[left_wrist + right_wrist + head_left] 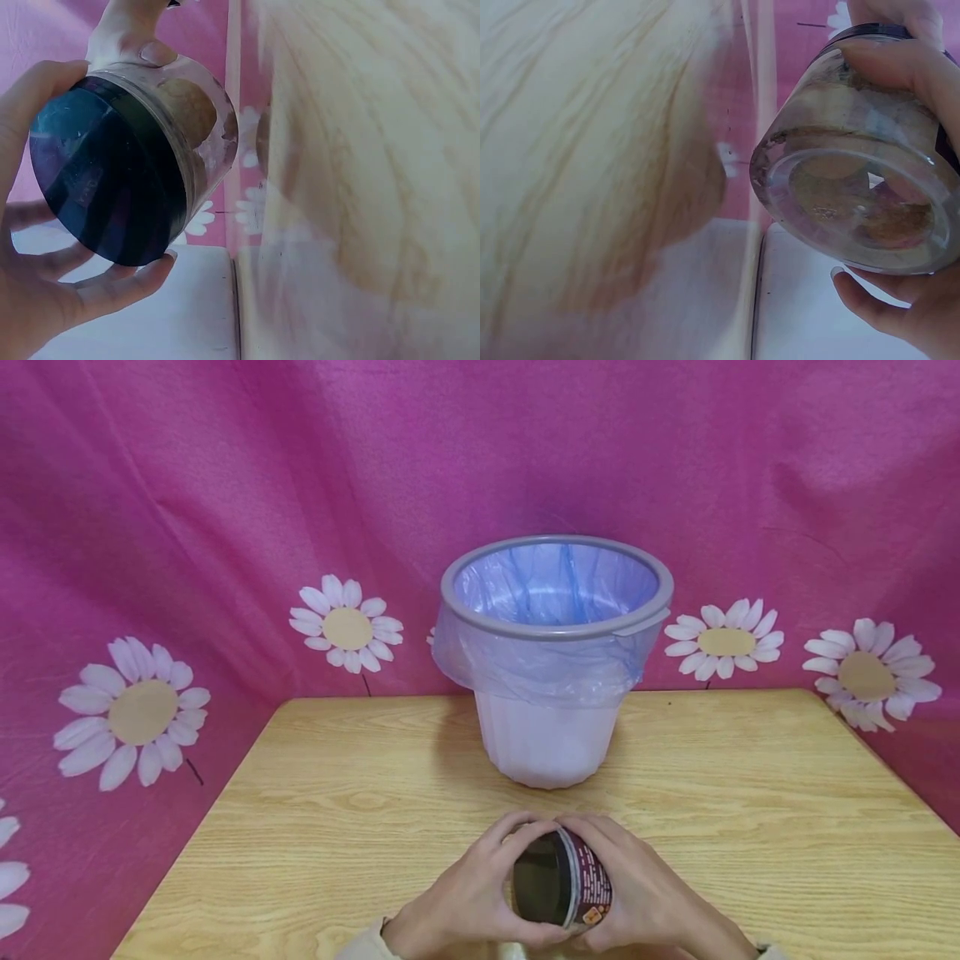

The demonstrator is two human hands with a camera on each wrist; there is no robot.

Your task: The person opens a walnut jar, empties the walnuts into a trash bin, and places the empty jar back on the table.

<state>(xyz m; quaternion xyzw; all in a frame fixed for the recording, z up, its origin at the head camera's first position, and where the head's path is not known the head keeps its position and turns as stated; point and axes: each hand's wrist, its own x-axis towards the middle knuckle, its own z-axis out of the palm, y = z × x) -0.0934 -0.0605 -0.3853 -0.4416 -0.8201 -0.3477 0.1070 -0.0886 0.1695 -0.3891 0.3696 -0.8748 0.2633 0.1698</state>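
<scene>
Both hands hold a clear jar (855,112) with a dark lid (109,180), tipped on its side above the table. My left hand (472,893) curls its fingers and thumb around the lid, which faces left. Around the jar's body is my right hand (645,885), its thumb lying along the side in the right wrist view. A maroon label with white print (594,881) shows between the hands. Through the jar's clear base (862,206), brownish patches are visible on the inside.
A white bin (551,735) stands on the wood-grain table (337,802) beyond the hands. Its grey rim (558,631) holds a bluish plastic liner (540,668) folded over the outside. A pink curtain with printed daisies (225,485) hangs behind and at the sides.
</scene>
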